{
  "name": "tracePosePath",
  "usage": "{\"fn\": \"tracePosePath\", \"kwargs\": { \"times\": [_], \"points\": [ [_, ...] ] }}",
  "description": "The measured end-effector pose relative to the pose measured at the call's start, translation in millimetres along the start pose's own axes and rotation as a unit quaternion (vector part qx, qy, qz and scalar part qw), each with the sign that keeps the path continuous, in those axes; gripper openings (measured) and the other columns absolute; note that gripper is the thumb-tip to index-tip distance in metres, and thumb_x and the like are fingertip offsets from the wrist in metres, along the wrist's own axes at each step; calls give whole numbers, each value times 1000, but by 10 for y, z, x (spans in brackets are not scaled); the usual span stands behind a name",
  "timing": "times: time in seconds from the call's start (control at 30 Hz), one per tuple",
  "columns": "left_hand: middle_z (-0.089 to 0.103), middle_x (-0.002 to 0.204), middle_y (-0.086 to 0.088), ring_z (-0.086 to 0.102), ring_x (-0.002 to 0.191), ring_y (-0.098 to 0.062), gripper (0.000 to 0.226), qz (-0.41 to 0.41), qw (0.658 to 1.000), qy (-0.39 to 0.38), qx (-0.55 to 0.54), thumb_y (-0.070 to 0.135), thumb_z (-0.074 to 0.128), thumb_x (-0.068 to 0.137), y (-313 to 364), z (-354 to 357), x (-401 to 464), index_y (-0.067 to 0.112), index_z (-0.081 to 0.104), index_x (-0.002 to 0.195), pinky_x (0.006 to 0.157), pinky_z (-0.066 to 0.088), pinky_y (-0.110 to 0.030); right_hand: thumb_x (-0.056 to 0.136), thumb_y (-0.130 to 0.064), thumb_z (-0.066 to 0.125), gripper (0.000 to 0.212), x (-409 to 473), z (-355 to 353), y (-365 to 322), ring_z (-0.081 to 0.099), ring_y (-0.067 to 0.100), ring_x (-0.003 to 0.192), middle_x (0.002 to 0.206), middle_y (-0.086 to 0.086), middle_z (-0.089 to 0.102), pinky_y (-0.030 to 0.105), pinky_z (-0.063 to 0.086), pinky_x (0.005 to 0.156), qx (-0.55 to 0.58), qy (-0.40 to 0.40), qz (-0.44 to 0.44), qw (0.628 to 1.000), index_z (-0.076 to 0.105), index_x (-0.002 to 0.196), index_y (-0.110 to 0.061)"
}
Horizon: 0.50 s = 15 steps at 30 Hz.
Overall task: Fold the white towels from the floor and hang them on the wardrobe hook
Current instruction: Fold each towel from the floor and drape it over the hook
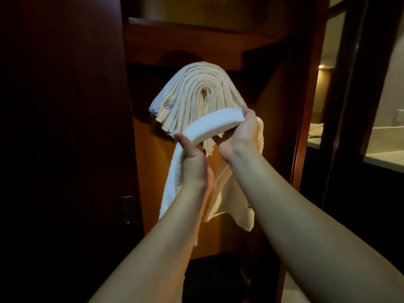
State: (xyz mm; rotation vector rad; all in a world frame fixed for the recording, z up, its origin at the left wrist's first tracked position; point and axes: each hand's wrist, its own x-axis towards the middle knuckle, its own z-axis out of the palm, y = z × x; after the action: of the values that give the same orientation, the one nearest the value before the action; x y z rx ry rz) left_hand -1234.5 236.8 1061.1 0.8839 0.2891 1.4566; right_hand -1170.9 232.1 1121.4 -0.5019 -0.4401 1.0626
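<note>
A thick stack of folded white towels (194,95) hangs draped over the wardrobe hook (205,92), whose metal tip shows in the middle of the layers. In front of and just below that stack I hold a folded white towel (215,124) raised at hook height. My left hand (192,158) grips its left end, and the rest of the towel hangs down past my left forearm. My right hand (242,134) grips its right end, fingers curled behind the fold. More cloth (231,200) hangs down behind my wrists.
The open wardrobe has a dark wooden door (65,127) at the left with a metal latch (127,209), and a shelf (196,22) above the hook. A dark object (214,278) stands on the wardrobe floor. A doorway (360,106) at the right shows a lit room.
</note>
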Motion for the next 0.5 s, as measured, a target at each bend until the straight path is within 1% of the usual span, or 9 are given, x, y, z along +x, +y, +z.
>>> {"fn": "tracePosePath", "kwargs": {
  "times": [0.03, 0.1, 0.17, 0.2, 0.23, 0.3, 0.37, 0.43, 0.5],
  "points": [
    [51, 150, -5, 44, 140, -19, 93, 20, 999, 37, 3, 83, 27, 85, 62, -13, 66, 18, 40, 151, 111, 27, -33, 91, -47, 62, 35, 57, -27, 1, 61, 28, 108, 115, 9, 67, 51, 50, 99, -37, -9, -18, 999, 58, 115, -22],
    [64, 135, -4, 55, 131, -18, 71, 49, 992, 114, 16, 73, 39, 93, 229, -52, 229, 19, 57, 135, 110, 35, -31, 88, -55, 60, 46, 246, -90, 8, 59, 26, 117, 122, 7, 66, 52, 45, 107, -123, -15, -51, 991, 59, 121, -24],
    [72, 117, 0, 64, 119, -17, 40, 65, 989, 122, 48, 61, 48, 97, 339, -80, 442, 27, 65, 108, 102, 46, -32, 82, -61, 60, 56, 432, -97, 29, 58, 23, 119, 124, 5, 65, 49, 44, 108, -175, -16, -88, 980, 58, 126, -26],
    [72, 116, 1, 63, 117, -16, 33, 66, 990, 108, 70, 57, 48, 98, 373, -112, 566, 29, 64, 103, 100, 47, -33, 80, -62, 59, 56, 544, -90, 32, 60, 21, 116, 122, 3, 66, 45, 46, 103, -199, -21, -104, 974, 60, 123, -27],
    [70, 121, 0, 62, 119, -16, 33, 60, 989, 91, 102, 56, 47, 98, 425, -144, 672, 29, 64, 106, 103, 46, -35, 79, -63, 58, 54, 613, -68, 18, 60, 18, 112, 117, 1, 67, 38, 47, 96, -228, -20, -116, 966, 61, 120, -27],
    [65, 132, -2, 58, 122, -17, 50, 51, 984, 72, 157, 59, 45, 95, 542, -225, 932, 25, 62, 126, 106, 44, -40, 81, -67, 53, 55, 831, -29, -24, 57, 9, 103, 110, -4, 65, 27, 40, 82, -296, -23, -142, 944, 62, 118, -27],
    [60, 137, -4, 57, 119, -18, 67, 37, 975, 61, 211, 65, 45, 90, 672, -272, 1190, 22, 54, 140, 96, 46, -36, 81, -74, 47, 51, 1079, 25, -71, 54, 2, 96, 104, -12, 62, 23, 34, 75, -371, -23, -174, 912, 60, 111, -34],
    [53, 146, -8, 52, 127, -24, 78, 23, 962, 49, 267, 69, 45, 86, 799, -314, 1461, 21, 46, 148, 99, 43, -40, 80, -80, 41, 52, 1305, 70, -138, 60, 2, 93, 99, -15, 68, 23, 35, 78, -430, -25, -201, 880, 62, 99, -36],
    [43, 155, -8, 43, 137, -27, 81, 22, 947, 35, 318, 70, 45, 90, 901, -339, 1724, 21, 37, 154, 109, 35, -43, 82, -83, 39, 59, 1529, 72, -208, 64, 0, 93, 108, -17, 73, 24, 35, 85, -465, -32, -208, 860, 64, 101, -33]
  ]
}}
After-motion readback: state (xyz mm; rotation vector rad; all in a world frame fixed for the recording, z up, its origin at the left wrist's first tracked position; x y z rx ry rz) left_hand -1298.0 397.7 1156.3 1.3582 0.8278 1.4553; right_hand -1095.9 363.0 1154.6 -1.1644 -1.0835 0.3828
